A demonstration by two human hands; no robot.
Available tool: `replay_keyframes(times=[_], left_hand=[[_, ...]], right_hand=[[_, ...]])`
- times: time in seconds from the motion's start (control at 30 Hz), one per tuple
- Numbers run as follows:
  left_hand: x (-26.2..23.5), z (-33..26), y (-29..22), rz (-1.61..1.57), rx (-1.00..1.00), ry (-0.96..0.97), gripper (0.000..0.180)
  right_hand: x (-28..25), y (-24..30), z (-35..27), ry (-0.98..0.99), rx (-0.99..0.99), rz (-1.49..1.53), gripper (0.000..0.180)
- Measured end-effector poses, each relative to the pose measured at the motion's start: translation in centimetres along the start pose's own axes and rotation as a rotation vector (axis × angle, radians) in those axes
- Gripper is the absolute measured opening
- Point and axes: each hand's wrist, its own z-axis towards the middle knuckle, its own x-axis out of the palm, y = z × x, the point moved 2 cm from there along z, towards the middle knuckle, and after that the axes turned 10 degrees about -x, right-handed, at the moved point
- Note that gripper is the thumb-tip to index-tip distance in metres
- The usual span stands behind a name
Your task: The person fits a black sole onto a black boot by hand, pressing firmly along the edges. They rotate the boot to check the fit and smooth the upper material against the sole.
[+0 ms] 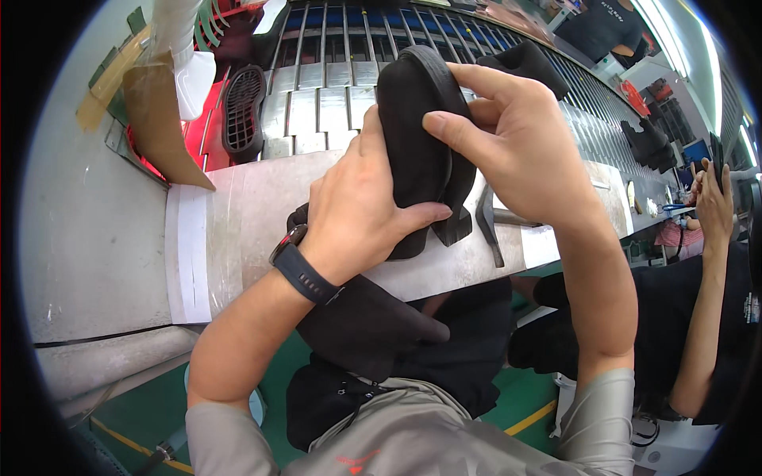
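Both my hands hold a black shoe (409, 143) upright over the pale worktop (238, 206). My left hand (353, 190) is closed round its left side and lower part, thumb across the front. At the top right, my right hand (508, 131) grips the dark sole edge (429, 67) between thumb and fingers. The shoe's lower end rests close to the worktop; I cannot tell if it touches. Beside it, under my right wrist, lies what looks like a hammer with a curved dark head (490, 230).
Beyond the worktop runs a metal roller conveyor (317, 99). A black sole (244, 111) stands by a red crate at left, near a cardboard piece (159, 119). Another black shoe (528, 67) lies on the rollers. At right, a co-worker's hand (714, 206) is raised.
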Motion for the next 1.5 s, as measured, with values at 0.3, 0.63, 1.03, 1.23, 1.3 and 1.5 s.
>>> replay_keyframes(times=[0.3, 0.63, 1.03, 1.23, 1.3, 1.5], left_hand=[[-0.1, 0.3, 0.3, 0.020, -0.028, 0.006, 0.116], [-0.2, 1.5, 2.9, 0.025, 0.170, 0.022, 0.132], [-0.5, 2.4, 4.5, -0.041, 0.110, 0.091, 0.126], [-0.6, 2.7, 4.9, -0.071, 0.093, 0.111, 0.124], [-0.6, 2.7, 4.9, -0.054, 0.076, 0.106, 0.122], [-0.5, 2.5, 4.3, -0.052, 0.059, 0.087, 0.110]], right_hand=[[0.7, 2.8, 0.4, 0.067, -0.030, -0.284, 0.024], [3.7, 0.4, -3.9, -0.003, 0.012, -0.165, 0.070], [6.2, -2.2, -4.7, -0.085, 0.059, -0.002, 0.026], [6.7, -1.9, -4.1, -0.064, 0.075, -0.132, 0.026], [6.5, -1.5, -4.1, -0.055, 0.160, -0.065, 0.026], [6.9, -0.5, -4.4, -0.058, 0.079, -0.233, 0.024]])
